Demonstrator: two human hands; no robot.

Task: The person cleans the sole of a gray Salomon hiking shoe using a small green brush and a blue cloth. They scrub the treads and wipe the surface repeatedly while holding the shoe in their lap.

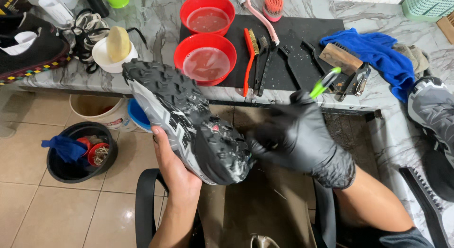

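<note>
My bare left hand [171,163] grips a grey and black sports shoe [184,120] from below, its lugged black sole turned up and flecked with white foam. My right hand [298,137], in a black glove, is closed on a small brush with a green handle [324,82] that sticks up behind the fingers. The brush's head is hidden against the heel end of the sole.
Two red bowls [205,58] of cloudy water and several brushes [250,54] lie on a black mat on the marble counter [156,25]. A blue cloth [378,51] and another grey shoe [432,110] sit right. A black bucket [75,153] stands on the tiled floor.
</note>
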